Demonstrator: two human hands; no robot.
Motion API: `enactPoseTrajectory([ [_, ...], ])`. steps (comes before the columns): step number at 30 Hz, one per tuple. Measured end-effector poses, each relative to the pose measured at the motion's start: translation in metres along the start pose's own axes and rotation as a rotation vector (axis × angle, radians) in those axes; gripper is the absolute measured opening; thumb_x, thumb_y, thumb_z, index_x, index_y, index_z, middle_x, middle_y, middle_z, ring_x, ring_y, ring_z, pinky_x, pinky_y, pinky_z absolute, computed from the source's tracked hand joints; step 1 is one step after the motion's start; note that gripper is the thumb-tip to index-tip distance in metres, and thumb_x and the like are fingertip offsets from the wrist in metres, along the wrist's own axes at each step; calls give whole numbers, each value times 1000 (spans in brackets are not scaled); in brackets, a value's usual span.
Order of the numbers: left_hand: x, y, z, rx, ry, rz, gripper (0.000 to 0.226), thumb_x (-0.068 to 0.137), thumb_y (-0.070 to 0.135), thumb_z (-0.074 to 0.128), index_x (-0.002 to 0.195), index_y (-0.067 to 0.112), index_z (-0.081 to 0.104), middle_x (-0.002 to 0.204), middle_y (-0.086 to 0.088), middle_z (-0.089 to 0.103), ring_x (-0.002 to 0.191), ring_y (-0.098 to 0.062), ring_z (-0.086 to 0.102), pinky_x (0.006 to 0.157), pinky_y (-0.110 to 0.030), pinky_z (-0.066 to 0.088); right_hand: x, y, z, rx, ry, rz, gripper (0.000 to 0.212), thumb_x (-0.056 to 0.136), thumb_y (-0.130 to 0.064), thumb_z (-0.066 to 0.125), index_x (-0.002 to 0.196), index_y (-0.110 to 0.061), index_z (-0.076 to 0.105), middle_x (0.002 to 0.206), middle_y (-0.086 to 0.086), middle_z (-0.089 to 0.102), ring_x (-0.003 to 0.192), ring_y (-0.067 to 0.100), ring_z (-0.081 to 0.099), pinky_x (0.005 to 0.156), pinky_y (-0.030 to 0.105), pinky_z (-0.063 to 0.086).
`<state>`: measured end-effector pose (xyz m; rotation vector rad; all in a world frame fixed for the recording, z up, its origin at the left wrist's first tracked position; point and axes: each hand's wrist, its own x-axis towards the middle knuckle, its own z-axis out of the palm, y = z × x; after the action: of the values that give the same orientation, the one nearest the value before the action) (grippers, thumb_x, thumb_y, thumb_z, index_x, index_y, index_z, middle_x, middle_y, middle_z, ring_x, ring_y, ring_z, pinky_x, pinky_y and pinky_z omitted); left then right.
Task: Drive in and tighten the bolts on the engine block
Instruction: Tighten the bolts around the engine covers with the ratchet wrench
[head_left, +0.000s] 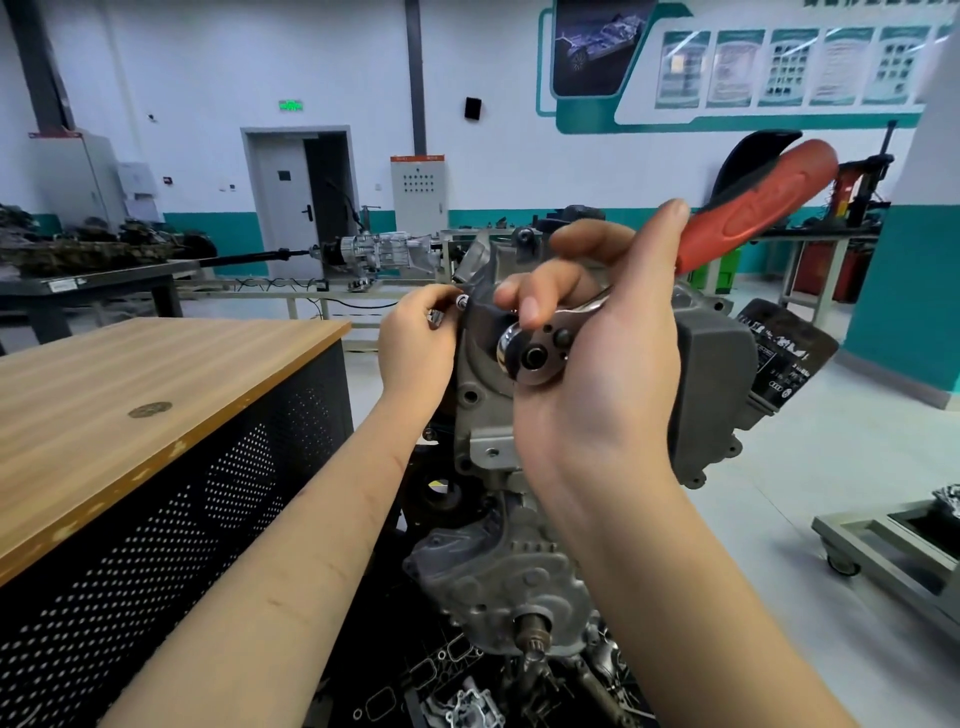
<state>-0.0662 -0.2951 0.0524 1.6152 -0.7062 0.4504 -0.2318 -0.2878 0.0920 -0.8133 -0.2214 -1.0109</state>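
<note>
The engine block (519, 457) stands in the middle of the view, a rough grey cast-metal body with bolt holes, ribs and a short splined shaft sticking out near its lower end; its long axis runs from the bottom of the view up and away from the person. Against its upper left edge the left hand (415, 343) pinches a small shiny bolt (461, 300) between curled fingers (441, 296), the bolt's bright head showing just at the block's edge and its shank lying roughly level, pointing right into the metal. Another small silvery piece (435, 317) shows in the same hand, too small to tell what it is. The right hand (597, 343) holds a ratchet wrench (540, 356) in front of the block: its fingers (530, 306) curl over the polished chrome neck, with the round head and its dark centre hole facing the camera. The wrench's long axis slants from that head at lower left up to the right, ending in a smooth red and black plastic handle (753, 208) that points toward the far wall. To the left stands a surface (156, 364) with a pale wood-grain top and a black perforated metal side. Loose cast parts (467, 706) lie on the floor under the block.
</note>
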Motion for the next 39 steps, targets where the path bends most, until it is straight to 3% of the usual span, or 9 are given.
enactPoseTrajectory([
  [3, 0, 0, 0, 35, 25, 16, 18, 88, 8, 54, 91, -8, 60, 92, -27, 63, 90, -39, 59, 69, -33, 43, -3, -5, 3, 55, -16, -19, 49, 96, -46, 30, 65, -14, 50, 34, -3, 41, 41, 11, 51, 48, 13, 44],
  [6, -2, 4, -1, -14, 22, 10, 14, 89, 6, 54, 90, -6, 62, 93, -24, 64, 92, -38, 59, 77, -40, 46, -4, -11, 3, 83, -8, -34, 51, 97, -46, 29, 64, -14, 51, 34, -3, 42, 40, 11, 50, 48, 13, 44],
  [17, -8, -9, -1, -124, 27, -147, 11, 85, 8, 63, 90, 17, 61, 92, -1, 65, 87, -13, 58, 84, -32, 51, -5, -21, -2, 143, 45, -14, 52, 98, -44, 29, 61, -12, 49, 33, -1, 38, 36, 12, 47, 45, 14, 43],
  [19, -15, -12, -5, -130, 35, -180, 19, 85, 11, 63, 102, 14, 57, 92, 5, 60, 85, -9, 57, 81, -29, 52, -4, -20, -4, 150, 55, 4, 52, 99, -44, 29, 63, -12, 48, 33, -2, 39, 36, 11, 47, 46, 15, 44],
  [23, -39, -12, -18, 190, 87, 238, 62, 80, 22, 64, 134, 8, 39, 124, -7, 50, 112, -18, 47, 95, -30, 39, -1, -16, -7, 171, 66, 106, 51, 98, -46, 29, 64, -13, 49, 35, -2, 40, 40, 11, 49, 50, 18, 46],
  [26, -46, 0, -23, 238, 67, 403, 42, 78, 14, 54, 117, -1, 54, 111, -13, 58, 106, -28, 51, 93, -38, 40, 2, -8, -5, 242, 101, 198, 50, 98, -46, 29, 66, -13, 48, 36, -3, 40, 40, 11, 48, 59, 24, 44],
  [28, -46, 5, -28, 183, 60, 457, 15, 82, 7, 48, 86, -1, 60, 80, -8, 57, 78, -29, 52, 70, -37, 40, 3, -3, -6, 290, 136, 265, 48, 98, -45, 30, 68, -12, 48, 36, -3, 39, 39, 11, 49, 66, 27, 43],
  [34, -64, -13, -42, 69, -200, 282, 29, 77, 14, 43, 51, 23, 35, 47, 9, 34, 47, -11, 30, 51, -30, 22, 0, 3, -21, 329, 97, 400, 45, 99, -39, 30, 74, -9, 51, 47, 2, 57, 53, 16, 62, 72, 29, 45],
  [39, -77, -23, -46, -97, -223, 42, 38, 82, 26, 48, 47, 17, 35, 43, 11, 32, 45, -7, 28, 50, -25, 23, -11, 12, -40, -40, -64, 586, 41, 94, -44, 36, 104, -10, 57, 100, 9, 66, 96, 18, 62, 84, 30, 47],
])
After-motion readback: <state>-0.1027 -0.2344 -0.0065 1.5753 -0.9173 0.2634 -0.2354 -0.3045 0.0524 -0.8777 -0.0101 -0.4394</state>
